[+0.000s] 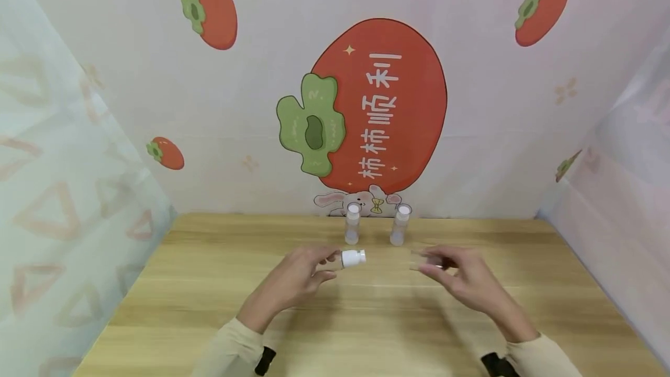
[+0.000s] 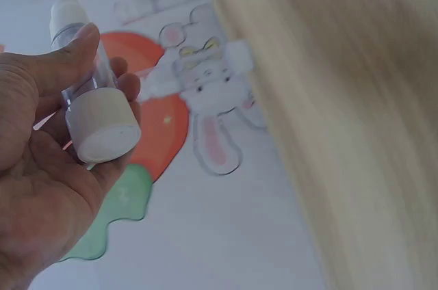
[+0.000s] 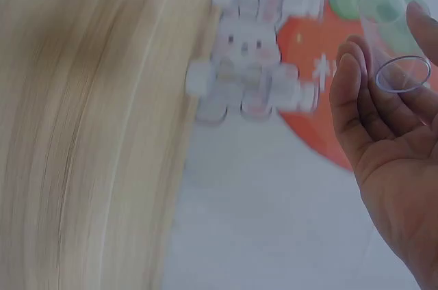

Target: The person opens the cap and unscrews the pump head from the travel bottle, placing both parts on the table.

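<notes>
My left hand (image 1: 302, 275) holds a small clear pump bottle (image 2: 87, 74) with a white top and a white base, thumb on one side and fingers on the other. In the head view its white end (image 1: 353, 258) points to the right, so it lies nearly level above the table. My right hand (image 1: 467, 279) pinches a clear, hollow cap (image 3: 383, 33) between thumb and fingers; its round open rim shows in the right wrist view. The hands face each other with a gap between them.
Two similar clear bottles, a left one (image 1: 352, 224) and a right one (image 1: 400, 227), stand upright at the back of the wooden table (image 1: 366, 324). Behind them rises a wall sheet (image 1: 251, 86) printed with persimmons and a rabbit. Side sheets flank the table.
</notes>
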Tool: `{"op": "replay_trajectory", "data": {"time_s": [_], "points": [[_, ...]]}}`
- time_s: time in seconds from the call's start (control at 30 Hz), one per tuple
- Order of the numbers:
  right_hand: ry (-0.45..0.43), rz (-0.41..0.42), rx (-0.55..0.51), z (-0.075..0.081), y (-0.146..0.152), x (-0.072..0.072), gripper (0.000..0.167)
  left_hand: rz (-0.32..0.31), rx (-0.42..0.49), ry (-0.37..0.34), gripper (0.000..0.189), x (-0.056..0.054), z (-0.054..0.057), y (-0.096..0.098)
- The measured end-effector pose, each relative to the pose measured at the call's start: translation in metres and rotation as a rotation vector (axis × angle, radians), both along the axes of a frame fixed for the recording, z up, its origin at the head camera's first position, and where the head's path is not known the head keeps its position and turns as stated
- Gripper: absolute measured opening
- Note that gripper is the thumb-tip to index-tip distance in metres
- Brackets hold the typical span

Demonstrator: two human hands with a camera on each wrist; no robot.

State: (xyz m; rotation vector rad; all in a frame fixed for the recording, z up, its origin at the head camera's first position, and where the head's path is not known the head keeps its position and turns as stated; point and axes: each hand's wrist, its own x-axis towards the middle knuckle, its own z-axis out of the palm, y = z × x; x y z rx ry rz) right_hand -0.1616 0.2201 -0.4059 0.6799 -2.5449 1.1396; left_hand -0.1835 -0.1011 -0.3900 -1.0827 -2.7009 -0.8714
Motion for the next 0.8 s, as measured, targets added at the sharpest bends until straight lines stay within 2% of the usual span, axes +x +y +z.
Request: {"op": "replay_trajectory", "data": {"time_s": [0.07, 0.2, 0.27, 0.43, 0.8], "points": [[0.024, -0.026, -0.01, -0.001, 0.009, 0.002, 0.018, 0.001, 0.013, 0.012, 0.032, -0.001, 0.003, -0.003], [0.01, 0.037, 0.002, -0.004, 0.01, 0.001, 0.019, -0.039, -0.018, 0.049, 0.029, -0.002, 0.006, 0.001], [0.008, 0.056, 0.005, -0.006, 0.008, 0.001, 0.02, -0.036, -0.041, 0.053, 0.029, -0.001, 0.004, 0.003], [0.025, 0.042, 0.002, -0.007, 0.005, 0.0, 0.021, -0.016, -0.048, 0.046, 0.031, 0.001, -0.002, 0.003], [-0.029, 0.029, 0.018, -0.009, 0.004, 0.0, 0.028, 0.017, -0.028, 0.004, 0.033, 0.002, -0.013, 0.007]]}}
